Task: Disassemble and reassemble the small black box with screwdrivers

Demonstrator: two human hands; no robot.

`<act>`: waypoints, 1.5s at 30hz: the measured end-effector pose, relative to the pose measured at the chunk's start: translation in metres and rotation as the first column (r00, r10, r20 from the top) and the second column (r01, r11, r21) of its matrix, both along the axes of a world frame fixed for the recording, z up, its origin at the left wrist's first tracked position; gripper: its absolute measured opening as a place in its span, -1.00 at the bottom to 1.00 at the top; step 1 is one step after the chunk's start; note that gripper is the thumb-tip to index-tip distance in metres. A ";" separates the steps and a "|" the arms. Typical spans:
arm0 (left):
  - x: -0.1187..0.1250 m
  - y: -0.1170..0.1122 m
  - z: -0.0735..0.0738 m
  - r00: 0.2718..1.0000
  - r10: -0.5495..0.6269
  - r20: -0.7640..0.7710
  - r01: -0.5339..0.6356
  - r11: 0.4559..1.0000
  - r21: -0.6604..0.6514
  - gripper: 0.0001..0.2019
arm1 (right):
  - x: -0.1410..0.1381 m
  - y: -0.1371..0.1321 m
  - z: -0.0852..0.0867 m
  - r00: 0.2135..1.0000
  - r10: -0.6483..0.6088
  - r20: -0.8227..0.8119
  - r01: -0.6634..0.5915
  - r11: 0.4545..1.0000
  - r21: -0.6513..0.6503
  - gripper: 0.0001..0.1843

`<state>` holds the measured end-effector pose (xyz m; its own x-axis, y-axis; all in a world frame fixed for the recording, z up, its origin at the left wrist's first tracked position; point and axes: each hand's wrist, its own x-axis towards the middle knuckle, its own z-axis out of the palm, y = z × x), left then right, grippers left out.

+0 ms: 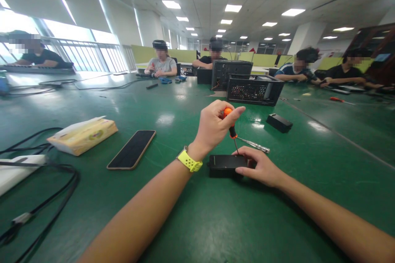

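My left hand (214, 125), with a yellow-green watch band on its wrist, is wrapped round the orange and black handle of a screwdriver (232, 130). The screwdriver stands nearly upright, and its thin shaft meets the top of a small black box (226, 161) near the right end. My right hand (259, 165) grips that right end between thumb and fingers while the box rests on the green table. Just behind the box lies a second screwdriver with a clear handle (259, 146). Another black box (279, 123) sits farther to the right.
To the left lie a phone (132, 150), a tissue pack (83, 134), a white power strip (20, 168) and black cables (66, 185). Black computer cases (255, 90) stand ahead. A red-handled screwdriver (337, 99) lies at far right. Several people sit around the table (173, 222).
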<state>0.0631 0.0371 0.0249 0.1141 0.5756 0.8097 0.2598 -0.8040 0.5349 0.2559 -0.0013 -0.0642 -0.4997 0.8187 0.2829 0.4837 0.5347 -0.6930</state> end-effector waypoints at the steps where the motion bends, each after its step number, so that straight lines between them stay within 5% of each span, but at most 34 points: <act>1: 0.000 -0.001 0.000 1.000 0.004 -0.008 -0.004 1.000 0.008 -0.67 | 0.000 0.000 0.000 1.000 0.003 -0.002 -0.003 1.000 -0.003 -0.59; 36: 0.000 -0.012 0.009 0.991 0.056 -0.123 -0.033 0.982 0.184 -0.74 | 0.000 0.002 -0.003 1.000 0.013 -0.022 -0.013 1.000 0.000 -0.59; 45: -0.010 -0.015 0.020 0.993 -0.039 -0.112 0.034 0.998 -0.050 -0.58 | 0.001 0.000 0.000 1.000 0.017 -0.017 -0.016 1.000 0.010 -0.60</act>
